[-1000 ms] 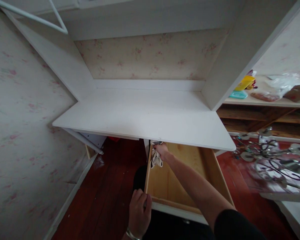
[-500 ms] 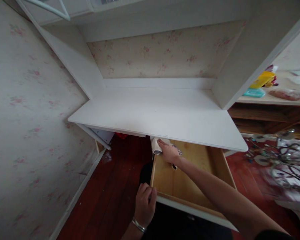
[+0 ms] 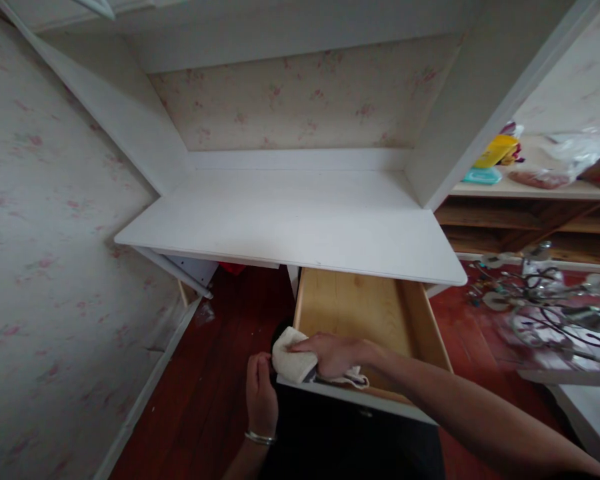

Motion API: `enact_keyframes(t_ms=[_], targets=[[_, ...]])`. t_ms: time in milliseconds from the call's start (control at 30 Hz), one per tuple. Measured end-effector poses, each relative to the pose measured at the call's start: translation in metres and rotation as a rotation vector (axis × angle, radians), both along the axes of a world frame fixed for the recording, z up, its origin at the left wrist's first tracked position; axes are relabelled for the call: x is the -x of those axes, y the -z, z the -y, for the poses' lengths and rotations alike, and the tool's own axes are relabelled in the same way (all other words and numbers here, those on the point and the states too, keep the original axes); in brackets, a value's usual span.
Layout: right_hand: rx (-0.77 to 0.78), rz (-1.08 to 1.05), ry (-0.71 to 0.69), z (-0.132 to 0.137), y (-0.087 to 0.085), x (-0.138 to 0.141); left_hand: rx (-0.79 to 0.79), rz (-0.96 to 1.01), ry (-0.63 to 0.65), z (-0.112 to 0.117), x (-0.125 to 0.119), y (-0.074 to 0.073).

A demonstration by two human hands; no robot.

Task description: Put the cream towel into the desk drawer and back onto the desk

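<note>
A wooden drawer (image 3: 363, 300) with a white front is pulled out from under the white desk (image 3: 290, 220). My right hand (image 3: 333, 353) presses a bunched cream cloth (image 3: 293, 358) onto the drawer's front left corner. Part of the cloth trails to the right below my fingers, along the front edge. Just left of that corner is my left hand (image 3: 263, 393), with a silver bracelet at the wrist. Its fingers are bent and close together, beside the cloth. What they hold, if anything, is hidden.
Flowered wallpaper (image 3: 45, 233) covers the wall on the left. A metal chandelier (image 3: 570, 300) lies on the red wood floor (image 3: 220, 373) at the right. Behind it stands a low wooden shelf (image 3: 485, 217) with bags on top. The desk's upper cabinet overhangs the top.
My right hand has brought the cloth from the drawer's back left side towards me to its front left corner. My left hand has shifted slightly left, its fingers now pointing up more.
</note>
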State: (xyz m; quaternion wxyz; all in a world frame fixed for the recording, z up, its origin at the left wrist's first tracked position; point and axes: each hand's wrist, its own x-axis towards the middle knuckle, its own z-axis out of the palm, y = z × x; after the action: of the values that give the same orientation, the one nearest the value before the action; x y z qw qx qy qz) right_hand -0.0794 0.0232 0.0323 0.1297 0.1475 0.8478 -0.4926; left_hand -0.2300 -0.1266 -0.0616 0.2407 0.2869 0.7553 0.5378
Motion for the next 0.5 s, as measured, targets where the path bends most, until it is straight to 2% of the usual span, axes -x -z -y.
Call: enact_keyframes(t_ms=[133,233,333,433,500], targets=[[0.026,-0.018,-0.060,-0.009,0.001,-0.014,0.047,0.052,0.062,-0.005,-0.001,-0.002],[-0.007,0.077,-0.039,-0.009,0.003,-0.048,0.078,0.035,0.196,-0.012,-0.005,-0.006],[-0.054,0.152,0.087,-0.002,0.004,-0.104,0.150,0.059,0.327,-0.018,-0.008,-0.009],[-0.121,0.245,0.278,0.011,0.004,-0.162,0.186,0.066,0.405,-0.022,-0.008,-0.009],[-0.133,0.274,0.383,0.018,0.004,-0.189,0.182,0.049,0.444,-0.024,-0.007,-0.008]])
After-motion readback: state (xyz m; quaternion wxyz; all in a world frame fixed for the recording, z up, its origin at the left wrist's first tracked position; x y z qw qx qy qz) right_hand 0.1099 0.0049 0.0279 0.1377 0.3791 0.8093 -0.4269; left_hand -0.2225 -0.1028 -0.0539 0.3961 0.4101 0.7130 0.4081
